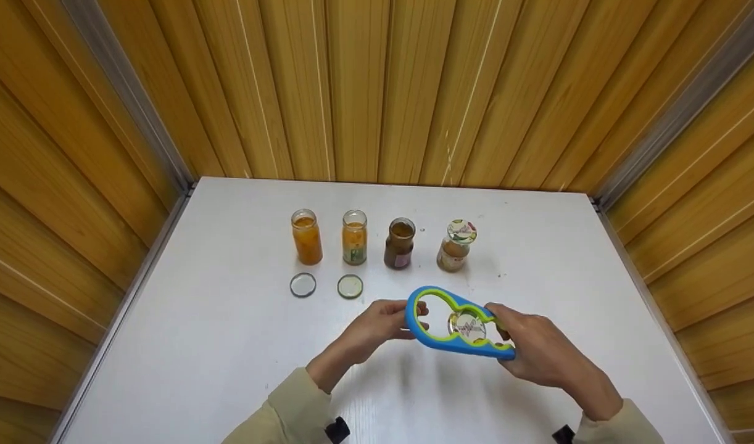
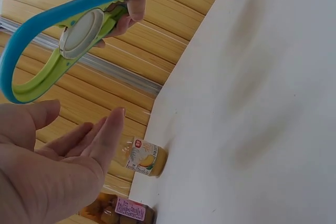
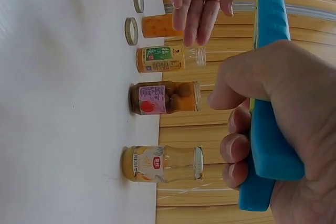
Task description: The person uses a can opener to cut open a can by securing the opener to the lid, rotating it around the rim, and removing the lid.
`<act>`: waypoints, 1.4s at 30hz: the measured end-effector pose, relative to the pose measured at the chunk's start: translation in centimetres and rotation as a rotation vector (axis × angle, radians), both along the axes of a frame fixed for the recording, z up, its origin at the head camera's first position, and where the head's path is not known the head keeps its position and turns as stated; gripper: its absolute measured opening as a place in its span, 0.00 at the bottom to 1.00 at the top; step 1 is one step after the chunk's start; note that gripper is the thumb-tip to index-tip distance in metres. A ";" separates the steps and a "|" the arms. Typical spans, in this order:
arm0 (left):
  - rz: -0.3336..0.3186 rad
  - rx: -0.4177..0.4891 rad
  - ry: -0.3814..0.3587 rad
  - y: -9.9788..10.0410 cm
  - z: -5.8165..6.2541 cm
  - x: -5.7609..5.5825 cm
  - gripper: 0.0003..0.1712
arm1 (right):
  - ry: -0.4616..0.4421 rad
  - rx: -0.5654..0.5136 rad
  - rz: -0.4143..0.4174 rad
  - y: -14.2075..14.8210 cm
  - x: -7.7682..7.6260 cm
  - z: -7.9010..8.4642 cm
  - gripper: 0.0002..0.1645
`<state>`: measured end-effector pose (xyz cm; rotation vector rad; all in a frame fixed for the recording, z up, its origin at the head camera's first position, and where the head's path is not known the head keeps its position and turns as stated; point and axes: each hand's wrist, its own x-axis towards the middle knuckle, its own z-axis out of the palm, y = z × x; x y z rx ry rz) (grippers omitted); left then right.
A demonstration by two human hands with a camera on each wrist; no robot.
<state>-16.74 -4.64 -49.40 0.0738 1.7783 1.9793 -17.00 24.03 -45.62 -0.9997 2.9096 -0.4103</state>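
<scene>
- Your right hand is clenched around the narrow end of the blue and green jar opener, which is raised above the table.
- A printed lid sits in the opener's middle gap, between the wide loop and your right fingers.
- Your left hand is released, fingers extended and holding nothing, just beside the wide loop; from the head, its fingertips show through that loop. You cannot tell whether they touch it.
- Beyond your hands stand an orange jar, a labelled jar and a dark jar, all uncapped, then a capped jar.
- Two loose lids lie before the first two jars.
</scene>
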 end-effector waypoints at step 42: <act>-0.244 0.452 -0.225 1.2 -1.2 2.7 0.25 | -0.065 -0.087 0.165 -2.5 1.2 -2.2 0.48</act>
